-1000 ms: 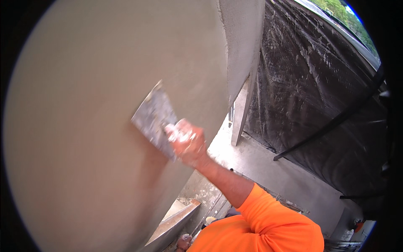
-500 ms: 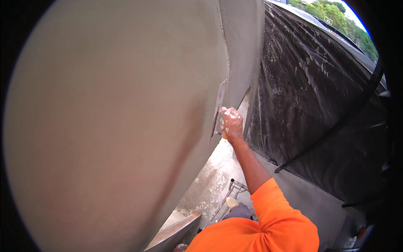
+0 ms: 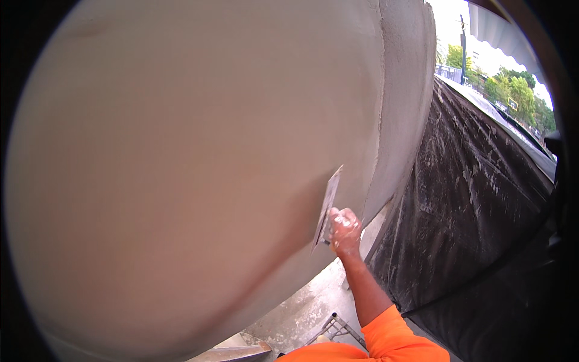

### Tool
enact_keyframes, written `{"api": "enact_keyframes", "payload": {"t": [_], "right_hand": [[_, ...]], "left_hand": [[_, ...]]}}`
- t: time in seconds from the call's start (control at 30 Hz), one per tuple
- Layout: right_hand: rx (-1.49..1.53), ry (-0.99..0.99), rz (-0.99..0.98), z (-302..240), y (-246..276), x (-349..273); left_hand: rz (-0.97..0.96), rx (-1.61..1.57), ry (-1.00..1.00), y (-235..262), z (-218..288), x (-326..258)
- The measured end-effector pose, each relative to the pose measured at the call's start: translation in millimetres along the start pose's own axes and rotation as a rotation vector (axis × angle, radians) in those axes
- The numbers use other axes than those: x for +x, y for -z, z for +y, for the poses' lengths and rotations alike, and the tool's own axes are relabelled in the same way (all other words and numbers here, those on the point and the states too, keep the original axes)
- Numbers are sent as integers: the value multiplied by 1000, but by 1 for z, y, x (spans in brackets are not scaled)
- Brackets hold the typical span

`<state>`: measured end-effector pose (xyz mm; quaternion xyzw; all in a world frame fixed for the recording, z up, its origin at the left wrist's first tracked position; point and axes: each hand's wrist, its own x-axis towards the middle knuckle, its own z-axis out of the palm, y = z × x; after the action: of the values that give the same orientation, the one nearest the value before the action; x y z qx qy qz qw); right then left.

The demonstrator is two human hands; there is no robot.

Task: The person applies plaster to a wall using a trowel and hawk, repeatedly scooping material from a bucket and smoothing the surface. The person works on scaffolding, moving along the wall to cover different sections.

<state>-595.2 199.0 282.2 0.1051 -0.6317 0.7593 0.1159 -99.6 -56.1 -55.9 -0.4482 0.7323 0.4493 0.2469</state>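
My right hand [image 3: 346, 232] is closed around the handle of a plastering trowel [image 3: 327, 208], its fingers smeared with white-grey plaster. The trowel's flat metal blade stands tilted at the smooth plastered wall [image 3: 181, 151], and a long shadow falls on the wall to its left. Whether the whole blade or only an edge touches the plaster, I cannot tell. To the right of the blade runs the rough vertical edge [image 3: 380, 102] of the wall's corner. My left hand is out of the picture.
Black plastic sheeting [image 3: 464, 211], splashed with plaster, hangs at the right. Below me are a metal frame [image 3: 338, 326], a plaster-marked floor [image 3: 295, 311] and a wooden board-like edge [image 3: 241, 352]. Trees [image 3: 518, 90] and a basketball backboard [image 3: 512, 104] show beyond the sheeting.
The view has tilted upward, showing more wall and outdoors. My right hand and the trowel have moved left along the wall, away from the corner edge. A bit of my left hand has left the picture.
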Motion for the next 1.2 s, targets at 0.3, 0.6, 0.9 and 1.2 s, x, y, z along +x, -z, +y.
{"api": "enact_keyframes", "payload": {"t": [0.3, 0.6, 0.9, 1.2], "right_hand": [[47, -41, -451, -55, -11, -134], [321, -691, 32, 15, 36, -192], [264, -1006, 162, 118, 54, -325], [19, -914, -335, 106, 36, -343]], "left_hand": [[1, 89, -80, 14, 0, 32], [61, 239, -167, 22, -70, 42], [164, 299, -123, -34, -177, 47], [100, 479, -3, -45, -240, 14]]}}
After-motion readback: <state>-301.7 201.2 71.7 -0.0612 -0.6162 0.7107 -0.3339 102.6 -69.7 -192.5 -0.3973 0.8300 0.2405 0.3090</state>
